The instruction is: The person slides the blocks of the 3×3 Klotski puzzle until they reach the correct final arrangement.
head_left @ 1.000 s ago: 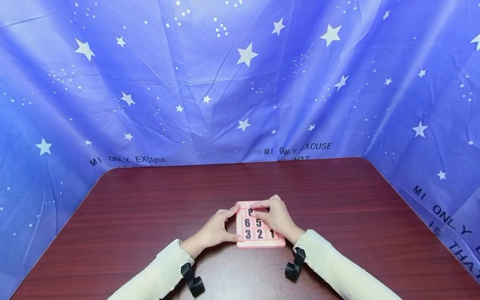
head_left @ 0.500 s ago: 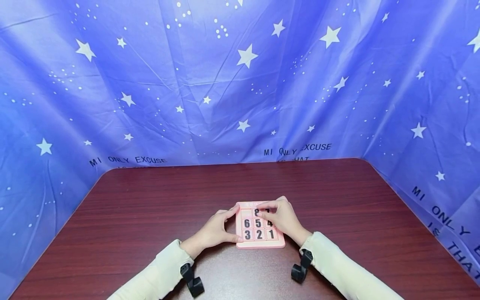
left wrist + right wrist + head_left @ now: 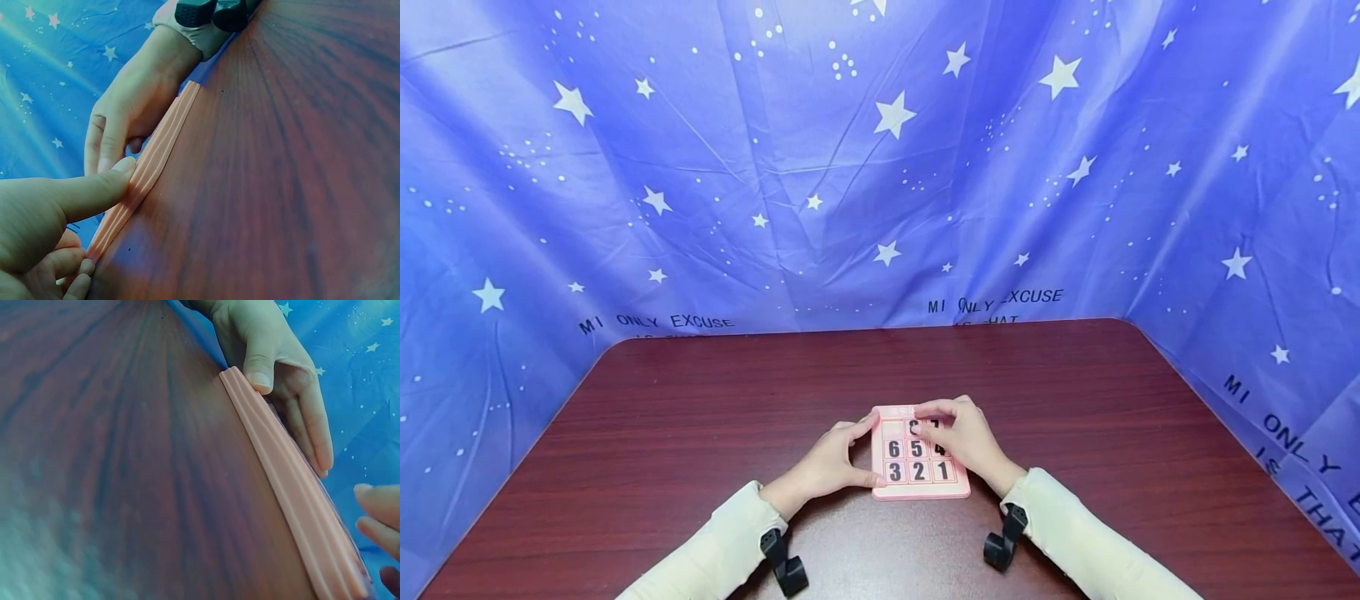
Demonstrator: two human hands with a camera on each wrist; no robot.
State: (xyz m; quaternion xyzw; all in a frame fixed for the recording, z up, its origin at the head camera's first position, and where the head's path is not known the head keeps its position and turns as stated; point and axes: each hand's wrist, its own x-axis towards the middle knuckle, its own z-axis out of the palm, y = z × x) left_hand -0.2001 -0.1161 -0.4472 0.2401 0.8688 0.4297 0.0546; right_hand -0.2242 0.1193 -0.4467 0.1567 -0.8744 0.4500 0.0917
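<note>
- A flat, square pink plastic sliding-number board (image 3: 921,492) lies on the dark red wood-grain tabletop (image 3: 700,417), just right of centre in the lower part of the head view.
- Its pale square tiles bear black digits: 8 and a partly covered 7 on top, then 6, 5 and a partly covered 4, then 3, 2, 1; the top-left cell is plain pink.
- The person's left hand (image 3: 823,462) holds the board's left side in a wide span, index finger at the upper-left corner and thumb at the lower-left.
- The person's right hand (image 3: 970,437) reaches over the board's upper right; thumb and index finger extend with a narrow gap between them, tips at the tile marked 8 (image 3: 909,427). Whether they press it cannot be told.
- Cream fabric sleeves (image 3: 715,542) enter from the bottom edge, each with a black wrist-worn device (image 3: 786,565) at the cuff.
- A blue-violet curtain printed with white stars (image 3: 775,167) fills the upper frame.
</note>
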